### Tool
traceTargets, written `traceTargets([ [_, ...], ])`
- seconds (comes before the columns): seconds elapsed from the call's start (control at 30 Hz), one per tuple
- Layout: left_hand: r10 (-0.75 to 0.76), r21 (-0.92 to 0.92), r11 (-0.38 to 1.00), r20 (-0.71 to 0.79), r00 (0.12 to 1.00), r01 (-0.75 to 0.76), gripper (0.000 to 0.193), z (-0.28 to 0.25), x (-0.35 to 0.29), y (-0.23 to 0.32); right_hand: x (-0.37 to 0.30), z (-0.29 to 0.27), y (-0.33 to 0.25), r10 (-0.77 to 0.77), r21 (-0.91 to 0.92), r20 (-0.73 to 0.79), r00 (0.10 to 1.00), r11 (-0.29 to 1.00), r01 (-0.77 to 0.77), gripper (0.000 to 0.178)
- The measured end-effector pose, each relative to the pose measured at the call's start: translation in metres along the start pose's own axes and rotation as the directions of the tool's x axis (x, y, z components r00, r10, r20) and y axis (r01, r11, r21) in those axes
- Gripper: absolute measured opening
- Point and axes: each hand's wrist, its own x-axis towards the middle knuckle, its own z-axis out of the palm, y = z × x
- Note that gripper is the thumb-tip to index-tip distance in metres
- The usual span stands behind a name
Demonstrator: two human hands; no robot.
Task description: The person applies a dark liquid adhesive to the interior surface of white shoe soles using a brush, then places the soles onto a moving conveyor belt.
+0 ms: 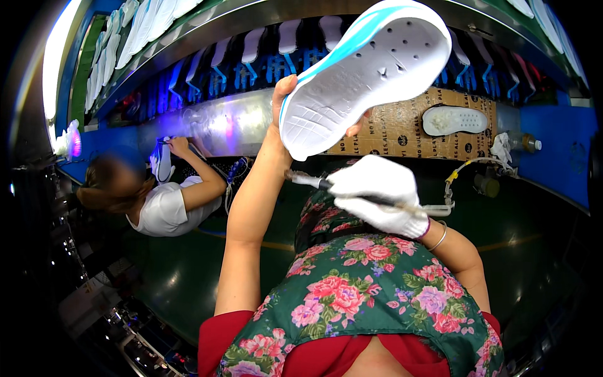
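Note:
My bare left hand (284,103) holds a white shoe sole with a turquoise edge (364,69) raised in front of me, its underside turned toward me. My right hand (377,195), in a white glove, grips a thin brush-like tool (308,181) with a metal ferrule, its tip pointing left just below the sole's heel end. A thin tube runs from the tool's rear toward the right. A floral apron (370,295) covers my lap below both hands.
A conveyor line runs across ahead with white soles on blue holders (251,60). Another white sole (453,119) lies on a cardboard sheet (402,132). To the left, a co-worker in a white shirt (164,210) handles a sole. A bottle (524,143) stands at right.

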Motion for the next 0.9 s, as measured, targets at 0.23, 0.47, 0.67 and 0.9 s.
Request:
traceTargets([
  [0.23, 0.03, 0.03, 0.999, -0.034, 0.999, -0.029, 0.088, -0.008, -0.003, 0.005, 0.004, -0.002, 0.001, 0.092, 0.105, 0.049, 0.995, 0.99, -0.097, 0.021],
  [0.47, 0.186, 0.144, 0.98, -0.457, 0.87, -0.134, 0.082, 0.018, -0.019, -0.031, 0.041, -0.051, 0.007, -0.161, -0.445, -0.15, 0.975, 0.892, 0.079, 0.02],
  [0.67, 0.091, -0.023, 0.994, -0.344, 0.935, -0.106, 0.083, 0.005, -0.028, -0.058, 0.056, -0.07, 0.028, -0.352, -0.685, -0.225, 0.909, 0.72, 0.109, 0.023],
  [0.9, 0.159, -0.038, 0.981, -0.403, 0.901, -0.19, 0.081, -0.001, -0.033, -0.042, 0.009, -0.016, 0.007, -0.071, -0.115, 0.028, 0.997, 0.991, 0.074, 0.022],
])
